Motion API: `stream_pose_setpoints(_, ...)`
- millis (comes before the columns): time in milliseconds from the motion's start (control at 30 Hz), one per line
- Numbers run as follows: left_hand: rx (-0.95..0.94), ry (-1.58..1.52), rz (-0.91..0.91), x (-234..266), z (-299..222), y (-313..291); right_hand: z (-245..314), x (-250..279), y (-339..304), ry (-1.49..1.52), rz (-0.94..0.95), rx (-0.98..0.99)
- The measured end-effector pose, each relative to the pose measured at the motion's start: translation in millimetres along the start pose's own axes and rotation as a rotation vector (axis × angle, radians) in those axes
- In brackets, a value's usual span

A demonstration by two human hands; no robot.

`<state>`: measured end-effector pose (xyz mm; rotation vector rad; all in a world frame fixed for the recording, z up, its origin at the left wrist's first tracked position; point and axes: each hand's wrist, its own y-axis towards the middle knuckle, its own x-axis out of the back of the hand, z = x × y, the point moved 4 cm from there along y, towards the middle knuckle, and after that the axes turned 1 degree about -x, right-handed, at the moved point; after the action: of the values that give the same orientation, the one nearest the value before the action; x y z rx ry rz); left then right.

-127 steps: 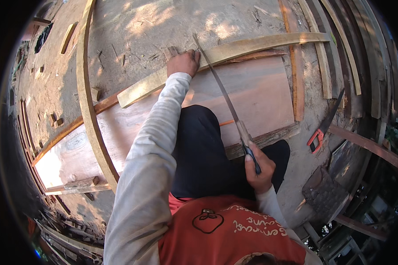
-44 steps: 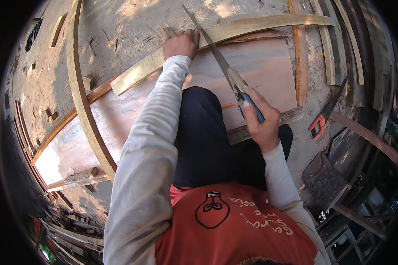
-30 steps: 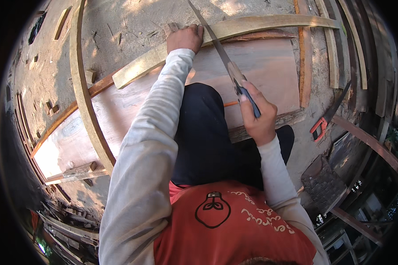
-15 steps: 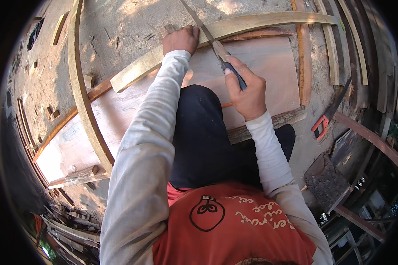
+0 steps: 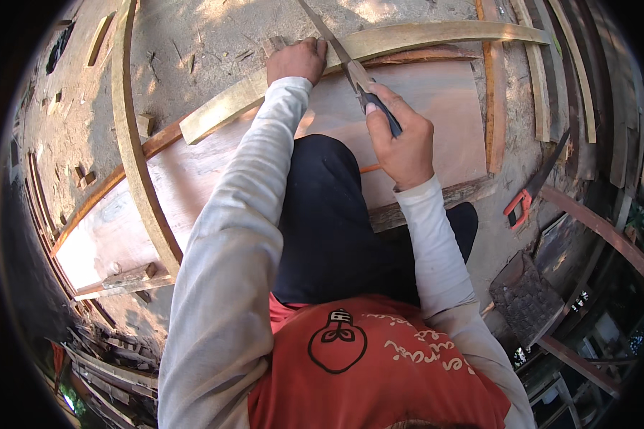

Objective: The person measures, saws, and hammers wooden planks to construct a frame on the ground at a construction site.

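Saw (image 5: pixel 356 74) slants far-left from my right hand (image 5: pixel 406 139) (wrapped round its handle (image 5: pixel 389 121)) over the pale batten (image 5: pixel 422 33), which runs left to right, my left hand (image 5: pixel 295 61) curled on it just left of the saw.

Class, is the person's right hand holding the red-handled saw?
No, the right hand grips a dark-handled saw, while the red-handled saw lies untouched off to the right.
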<state>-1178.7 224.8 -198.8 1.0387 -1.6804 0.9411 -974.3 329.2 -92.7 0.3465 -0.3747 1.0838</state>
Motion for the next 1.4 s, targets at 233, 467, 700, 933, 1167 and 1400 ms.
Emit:
stream_pose_setpoints(233,0.051,0.005,0.105,-16.8,27.7,-20.4,58.4,110.3,-164.6,-0.141,0.212,-0.156)
stream_pose_setpoints(467,-0.013,-0.011,0.061,-6.4,-4.3,-9.7,-2.2,-2.0,1.2,-0.006,-0.012,-0.004)
stream_pose_setpoints(700,0.064,0.015,0.067,-14.5,30.8,-18.8,21.2,84.2,-133.7,-0.048,0.166,-0.265)
stream_pose_setpoints(933,0.064,-0.026,0.062,-6.5,12.9,-16.0,-25.0,35.7,-82.7,-0.064,0.089,-0.058)
stream_pose_setpoints(1167,0.084,-0.033,0.109,-7.7,13.1,-17.8,-56.3,6.6,-61.4,0.162,-0.046,-0.006)
stream_pose_setpoints(1400,0.052,0.012,0.036,-5.3,20.7,-19.6,-9.6,164.8,-225.1,0.259,-0.555,-0.234)
